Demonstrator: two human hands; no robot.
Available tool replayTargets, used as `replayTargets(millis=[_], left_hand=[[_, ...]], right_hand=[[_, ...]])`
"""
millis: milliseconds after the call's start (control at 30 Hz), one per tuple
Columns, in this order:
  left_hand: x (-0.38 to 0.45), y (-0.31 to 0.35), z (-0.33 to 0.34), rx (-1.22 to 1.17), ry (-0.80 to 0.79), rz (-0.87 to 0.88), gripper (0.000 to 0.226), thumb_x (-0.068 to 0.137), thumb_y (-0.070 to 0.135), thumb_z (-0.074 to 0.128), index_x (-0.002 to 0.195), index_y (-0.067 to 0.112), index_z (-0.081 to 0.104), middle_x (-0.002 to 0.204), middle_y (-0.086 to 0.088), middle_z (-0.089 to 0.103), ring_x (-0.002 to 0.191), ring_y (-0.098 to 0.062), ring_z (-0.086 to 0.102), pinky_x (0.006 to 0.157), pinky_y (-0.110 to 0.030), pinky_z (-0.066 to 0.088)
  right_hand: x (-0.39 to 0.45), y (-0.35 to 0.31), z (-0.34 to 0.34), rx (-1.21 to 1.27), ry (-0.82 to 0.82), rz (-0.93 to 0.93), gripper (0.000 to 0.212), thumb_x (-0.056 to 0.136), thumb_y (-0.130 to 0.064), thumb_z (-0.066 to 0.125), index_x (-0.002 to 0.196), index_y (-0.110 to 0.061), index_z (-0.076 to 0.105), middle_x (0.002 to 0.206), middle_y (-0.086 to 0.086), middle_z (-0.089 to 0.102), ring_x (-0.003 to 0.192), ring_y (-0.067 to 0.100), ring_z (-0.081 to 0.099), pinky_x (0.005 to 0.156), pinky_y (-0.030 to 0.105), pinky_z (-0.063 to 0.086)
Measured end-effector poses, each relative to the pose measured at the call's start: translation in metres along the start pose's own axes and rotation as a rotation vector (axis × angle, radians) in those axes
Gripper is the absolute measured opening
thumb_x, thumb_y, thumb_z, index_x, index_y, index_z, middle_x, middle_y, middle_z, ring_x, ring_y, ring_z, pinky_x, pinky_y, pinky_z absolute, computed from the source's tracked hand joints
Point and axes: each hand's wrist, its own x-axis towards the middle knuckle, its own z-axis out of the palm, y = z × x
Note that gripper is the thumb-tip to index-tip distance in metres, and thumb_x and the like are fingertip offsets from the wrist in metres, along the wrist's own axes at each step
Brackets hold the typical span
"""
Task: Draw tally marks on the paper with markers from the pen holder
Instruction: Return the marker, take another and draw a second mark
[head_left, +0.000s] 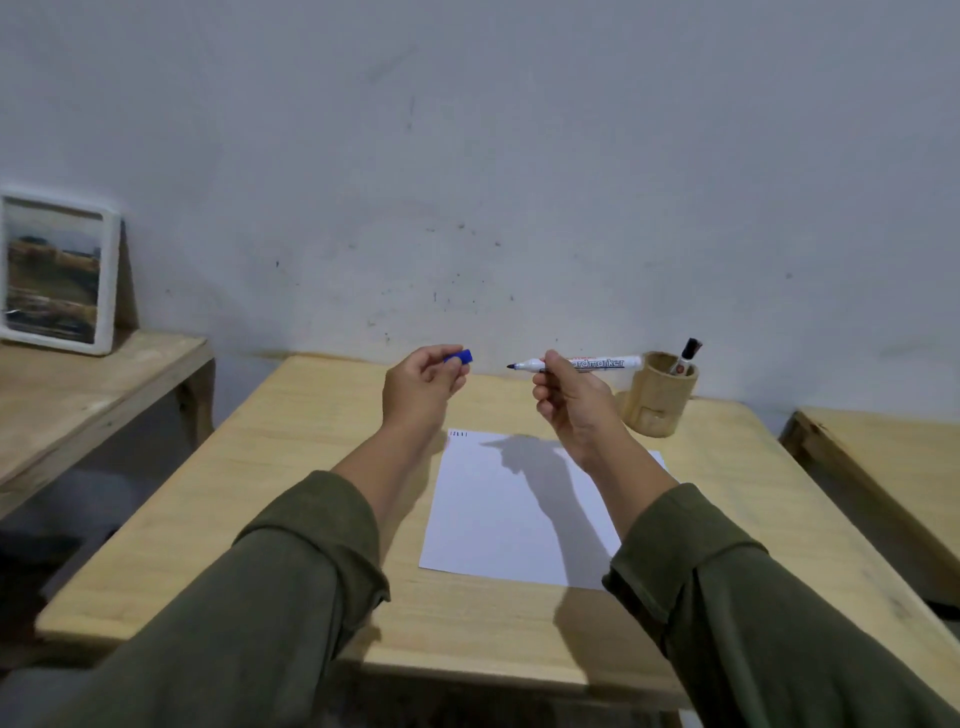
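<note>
fingers (551, 364) round slim white marker (597, 363)

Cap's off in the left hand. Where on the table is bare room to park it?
Bare wood lies left of the paper, out to the table edge, and along the near edge. Crowded: the back right corner, where the pen holder stands beside the right hand.

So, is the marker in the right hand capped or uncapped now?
Uncapped. The marker in the right hand shows its bare dark tip, pointing left, and the left hand holds the blue cap apart from it.
</note>
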Motion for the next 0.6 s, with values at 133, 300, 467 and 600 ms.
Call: replayTargets(millis=[133,300,467,600], left_hand=[[-0.009,0.006,0.019,-0.039,-0.073,0.016,0.016,0.092,0.001,0.05,0.1,0.007,0.063,0.087,0.0,0.066,0.077,-0.004,0.064,0.074,-0.01,0.054],[-0.019,0.009,0.03,-0.029,-0.121,0.011,0.018,0.092,0.003,0.052,0.092,0.015,0.065,0.087,0.0,0.068,0.081,-0.008,0.065,0.08,-0.013,0.054],[-0.026,0.014,0.035,0.0,-0.147,-0.003,0.013,0.09,0.005,0.056,0.095,0.014,0.063,0.084,-0.004,0.069,0.081,-0.01,0.066,0.088,-0.022,0.053],[-0.028,0.017,0.036,0.044,-0.158,0.0,0.01,0.088,0.009,0.06,0.09,0.018,0.063,0.087,-0.007,0.07,0.081,-0.012,0.067,0.092,-0.028,0.051]], right_hand=[[-0.01,-0.015,-0.001,0.001,-0.033,-0.037,0.014,0.092,-0.019,0.058,0.081,-0.01,0.062,0.057,-0.003,0.06,0.047,0.005,0.054,0.043,0.014,0.041],[-0.017,-0.029,-0.006,0.001,-0.033,-0.058,0.015,0.092,-0.019,0.058,0.083,-0.008,0.063,0.058,-0.002,0.06,0.047,0.005,0.054,0.043,0.014,0.041],[-0.02,-0.031,-0.011,-0.021,-0.036,-0.07,0.015,0.092,-0.019,0.059,0.084,-0.006,0.063,0.062,0.0,0.059,0.048,0.006,0.054,0.044,0.015,0.041],[-0.023,-0.03,-0.01,-0.038,-0.051,-0.07,0.015,0.092,-0.018,0.058,0.088,-0.005,0.063,0.064,0.001,0.058,0.048,0.006,0.053,0.044,0.014,0.041]])
